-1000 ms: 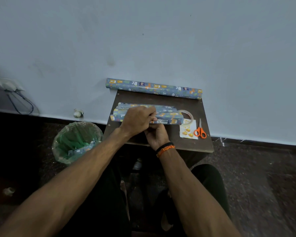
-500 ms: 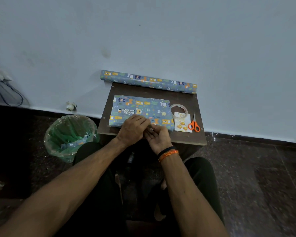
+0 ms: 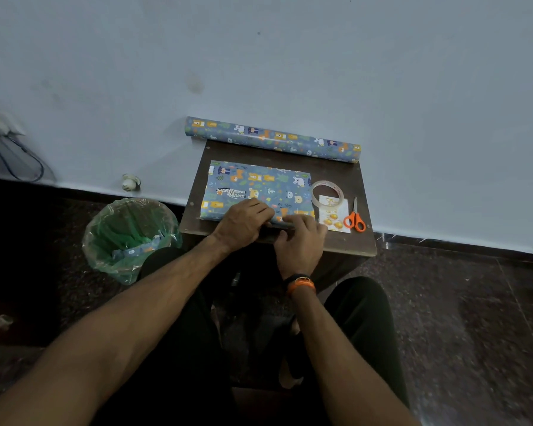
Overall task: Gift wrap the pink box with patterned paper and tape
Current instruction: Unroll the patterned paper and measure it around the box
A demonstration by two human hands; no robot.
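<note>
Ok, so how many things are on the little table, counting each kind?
Wrapped flat box in blue animal-print paper: 1
Roll of blue animal-print paper: 1
Clear tape ring: 1
Orange-handled scissors: 1
White sticker card with yellow shapes: 1
Total: 5

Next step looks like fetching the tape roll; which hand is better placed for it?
Probably the right hand. It rests at the wrapped box's near edge, on the side where the tape roll lies. The left hand lies farther away and presses the paper.
</note>
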